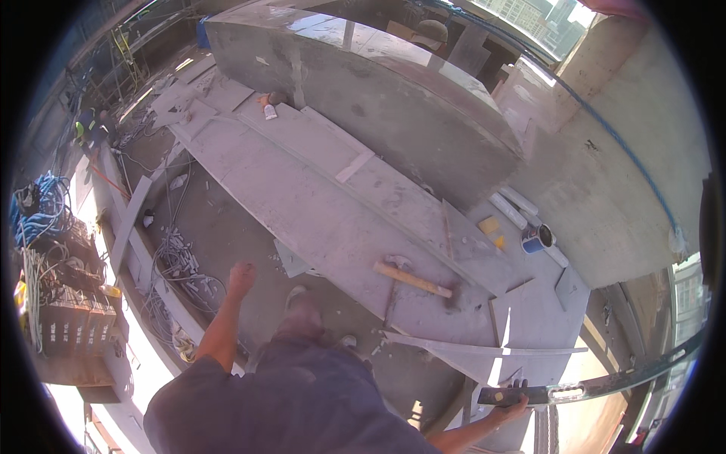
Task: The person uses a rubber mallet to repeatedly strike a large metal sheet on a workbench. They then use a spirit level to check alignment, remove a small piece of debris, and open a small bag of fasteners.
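My right hand (508, 411), at the lower right, is closed round one end of a long black spirit level (628, 378). The level reaches out to the right past the edge of the pale boards. On the left, my left hand (242, 278) hangs in a loose fist above the floor, with nothing showing in it. A hammer (414, 280) with a wooden handle lies on the large pale boards (302, 193) in front of me. One narrow strip of board (484, 349) lies across their near end, close to the level.
A blue-labelled can (536, 239), white rolls (508, 210) and a yellow piece (491, 231) sit by the grey wall (363, 106). Cables and rubble (178, 257) litter the floor at left. Stacked weights (76, 318) and blue rope (47, 208) stand far left.
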A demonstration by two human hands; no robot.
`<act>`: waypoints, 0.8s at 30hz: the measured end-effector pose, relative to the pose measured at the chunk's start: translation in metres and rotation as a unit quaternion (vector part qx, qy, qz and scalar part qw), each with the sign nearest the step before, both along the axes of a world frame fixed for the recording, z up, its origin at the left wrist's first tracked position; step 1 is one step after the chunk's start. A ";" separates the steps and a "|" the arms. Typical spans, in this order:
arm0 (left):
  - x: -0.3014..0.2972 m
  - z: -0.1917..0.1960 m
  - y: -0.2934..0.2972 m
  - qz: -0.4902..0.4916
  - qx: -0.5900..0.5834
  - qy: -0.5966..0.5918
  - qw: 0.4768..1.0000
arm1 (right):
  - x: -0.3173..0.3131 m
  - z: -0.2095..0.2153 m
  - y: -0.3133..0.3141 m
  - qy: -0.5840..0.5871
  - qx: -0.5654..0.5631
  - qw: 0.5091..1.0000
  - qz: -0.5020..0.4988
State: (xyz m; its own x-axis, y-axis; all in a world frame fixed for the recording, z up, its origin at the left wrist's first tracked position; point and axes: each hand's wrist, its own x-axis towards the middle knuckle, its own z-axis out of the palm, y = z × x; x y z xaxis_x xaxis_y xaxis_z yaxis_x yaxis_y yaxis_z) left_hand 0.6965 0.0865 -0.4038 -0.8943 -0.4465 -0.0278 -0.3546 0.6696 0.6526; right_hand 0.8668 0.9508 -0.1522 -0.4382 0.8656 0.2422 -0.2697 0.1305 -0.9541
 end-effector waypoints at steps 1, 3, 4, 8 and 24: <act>-0.042 0.026 -0.033 0.019 -0.073 -0.006 0.997 | -0.028 0.029 -0.038 -0.026 -0.139 0.990 -0.023; -0.165 0.090 0.030 -0.009 -0.028 0.181 0.983 | -0.039 0.101 -0.054 -0.102 -0.021 0.992 -0.077; -0.220 0.129 0.029 -0.042 -0.056 0.303 0.951 | -0.053 0.120 -0.084 -0.105 -0.023 0.990 -0.097; -0.389 0.304 0.073 -0.128 0.017 0.439 0.889 | -0.129 0.192 -0.206 -0.105 0.037 0.981 -0.156; -0.789 0.452 0.085 -0.446 -0.263 0.007 0.856 | -0.250 0.211 -0.540 -0.284 0.087 0.937 -0.182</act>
State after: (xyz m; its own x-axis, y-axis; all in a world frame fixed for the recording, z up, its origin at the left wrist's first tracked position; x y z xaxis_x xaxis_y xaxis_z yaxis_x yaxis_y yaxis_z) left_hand -0.0920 0.1710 0.0486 -0.8847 0.4658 -0.0191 0.4554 0.8723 0.1783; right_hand 0.6170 0.4113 0.0585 -0.2229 0.9515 0.2119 0.3671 0.2833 -0.8860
